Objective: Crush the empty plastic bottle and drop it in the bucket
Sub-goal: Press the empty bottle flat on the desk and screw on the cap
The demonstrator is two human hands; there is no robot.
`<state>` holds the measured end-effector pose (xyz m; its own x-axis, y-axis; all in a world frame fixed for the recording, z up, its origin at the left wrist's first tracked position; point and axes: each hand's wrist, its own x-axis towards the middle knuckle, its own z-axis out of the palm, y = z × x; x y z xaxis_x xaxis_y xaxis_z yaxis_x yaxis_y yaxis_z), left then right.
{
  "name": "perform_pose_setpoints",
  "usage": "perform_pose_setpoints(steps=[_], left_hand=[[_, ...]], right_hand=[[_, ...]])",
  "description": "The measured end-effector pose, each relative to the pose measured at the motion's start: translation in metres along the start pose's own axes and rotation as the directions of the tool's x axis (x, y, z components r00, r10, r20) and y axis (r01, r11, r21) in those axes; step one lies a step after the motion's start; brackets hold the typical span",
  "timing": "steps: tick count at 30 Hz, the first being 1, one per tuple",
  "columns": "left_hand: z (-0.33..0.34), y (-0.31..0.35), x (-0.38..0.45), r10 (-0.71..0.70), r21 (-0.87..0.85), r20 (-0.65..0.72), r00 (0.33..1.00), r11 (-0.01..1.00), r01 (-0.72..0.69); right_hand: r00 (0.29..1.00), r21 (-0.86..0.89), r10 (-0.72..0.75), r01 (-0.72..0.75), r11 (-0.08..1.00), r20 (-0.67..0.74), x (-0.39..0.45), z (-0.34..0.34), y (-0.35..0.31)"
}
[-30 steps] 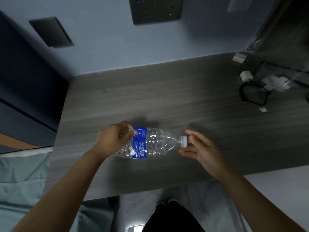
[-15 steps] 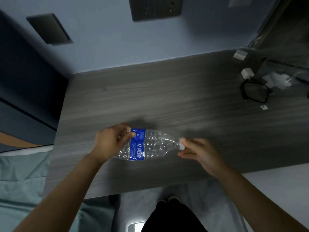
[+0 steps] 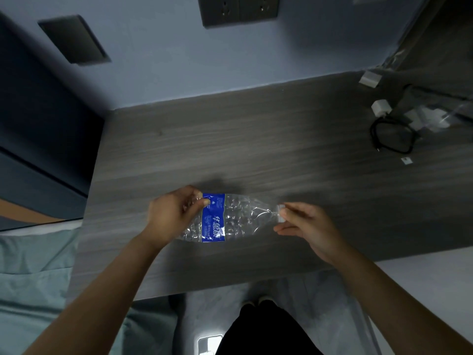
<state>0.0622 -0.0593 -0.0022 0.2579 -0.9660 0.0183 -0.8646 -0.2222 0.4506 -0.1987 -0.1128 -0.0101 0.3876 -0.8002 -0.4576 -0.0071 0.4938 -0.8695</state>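
A clear plastic bottle [image 3: 230, 217] with a blue label lies on its side on the grey wooden desk [image 3: 256, 149], its white cap pointing right. My left hand [image 3: 174, 216] grips the bottle's bottom end, thumb on the label's edge. My right hand [image 3: 304, 224] holds the cap end, fingers pinched around the white cap. The bottle's neck looks twisted and flattened. No bucket is in view.
A coiled black cable [image 3: 391, 135], white chargers [image 3: 381, 107] and a plastic bag lie at the desk's far right. Wall sockets [image 3: 238, 8] sit above the desk. A pale green bed [image 3: 30, 278] is on the left, and my legs stand below the desk's front edge.
My right hand closed on the cap from open fingers beside it. The bottle's neck has become more squeezed and twisted. My left hand kept its grip.
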Motion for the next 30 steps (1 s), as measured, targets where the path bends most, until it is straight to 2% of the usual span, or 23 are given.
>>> perform_pose_setpoints(steps=[8, 13, 15, 18, 21, 27, 30], left_hand=[[-0.002, 0.0, 0.0, 0.176, 0.071, -0.076, 0.982, 0.983, -0.17], [-0.003, 0.0, -0.007, 0.204, 0.103, -0.101, 0.974, 0.976, -0.194], [-0.004, -0.001, -0.008, 0.144, 0.043, -0.026, 0.989, 0.989, -0.143], [-0.006, -0.005, -0.003, -0.007, -0.092, 0.163, 0.987, 0.995, 0.022], [-0.006, -0.006, -0.002, 0.013, -0.098, 0.355, 0.935, 0.995, 0.023], [-0.012, 0.013, -0.012, 0.085, -0.308, 0.458, 0.885, 0.949, 0.068], [-0.015, 0.019, -0.02, 0.084, -0.316, 0.448, 0.89, 0.946, 0.07]], right_hand=[[0.994, 0.088, 0.106, -0.103, 0.991, -0.028, -0.004, 0.001, 0.0], [0.992, 0.085, 0.128, -0.126, 0.988, -0.013, -0.006, 0.004, 0.0], [0.993, 0.066, 0.115, -0.113, 0.991, -0.016, -0.006, 0.005, -0.001], [0.996, 0.046, 0.083, -0.082, 0.996, -0.026, -0.007, 0.004, 0.001], [0.996, 0.042, 0.081, -0.08, 0.996, -0.042, -0.007, 0.001, 0.004], [0.995, -0.091, 0.06, -0.067, 0.994, -0.079, -0.012, -0.008, 0.002], [0.992, -0.128, 0.056, -0.07, 0.989, -0.113, -0.021, -0.017, 0.002]])
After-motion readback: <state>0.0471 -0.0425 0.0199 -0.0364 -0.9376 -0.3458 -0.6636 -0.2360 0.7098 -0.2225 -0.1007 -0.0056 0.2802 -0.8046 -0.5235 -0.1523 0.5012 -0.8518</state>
